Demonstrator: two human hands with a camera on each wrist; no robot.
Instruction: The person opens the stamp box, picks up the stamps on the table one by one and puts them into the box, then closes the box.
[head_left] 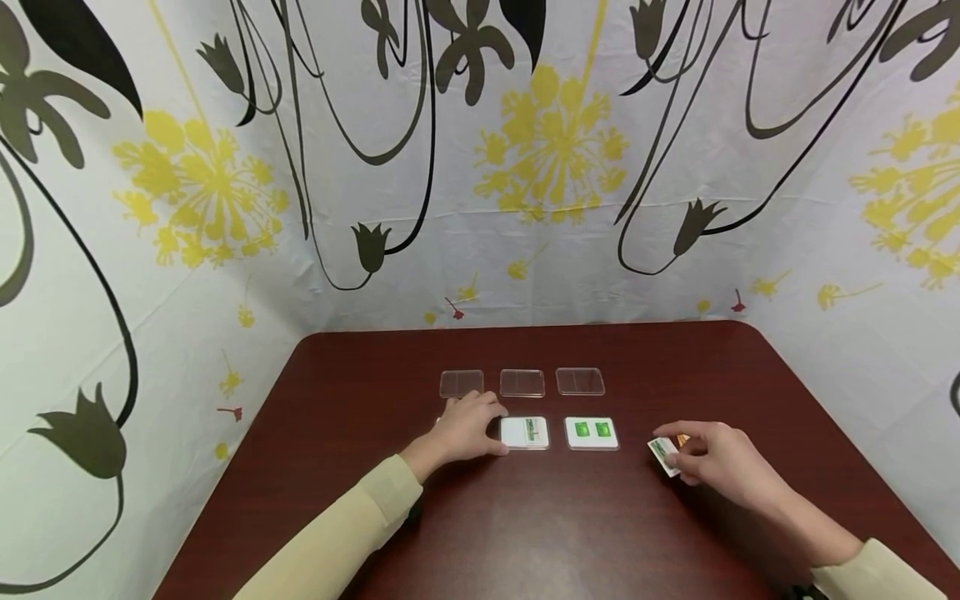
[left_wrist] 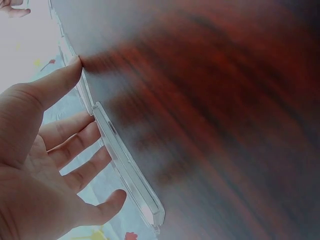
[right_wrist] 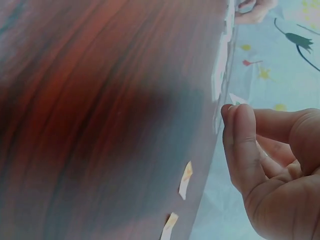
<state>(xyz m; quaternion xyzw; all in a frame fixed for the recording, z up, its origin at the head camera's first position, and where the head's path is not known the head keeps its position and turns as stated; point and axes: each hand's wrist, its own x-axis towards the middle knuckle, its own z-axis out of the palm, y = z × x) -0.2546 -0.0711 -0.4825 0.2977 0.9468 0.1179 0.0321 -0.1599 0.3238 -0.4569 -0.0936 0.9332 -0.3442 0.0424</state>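
Observation:
My right hand [head_left: 723,462] pinches a small white card [head_left: 663,456] with green print, held tilted over the right side of the table. In the right wrist view, its thumb and fingertips meet at the card, mostly hiding it. My left hand [head_left: 467,425] reaches over a clear case [left_wrist: 131,165], mostly covered in the head view. Its fingers spread loosely along that case, and the thumb tip is at the edge of the middle case [head_left: 519,432], which has a white card with green print inside. Beside it lies another case [head_left: 581,433] with two green squares on white.
Behind the filled cases, three clear plastic rectangles [head_left: 522,382] form a row. Two small pale and orange pieces [right_wrist: 186,181] lie on the table in the right wrist view. The dark reddish table [head_left: 525,517] meets a flower-patterned cloth [head_left: 420,192] at the back and sides.

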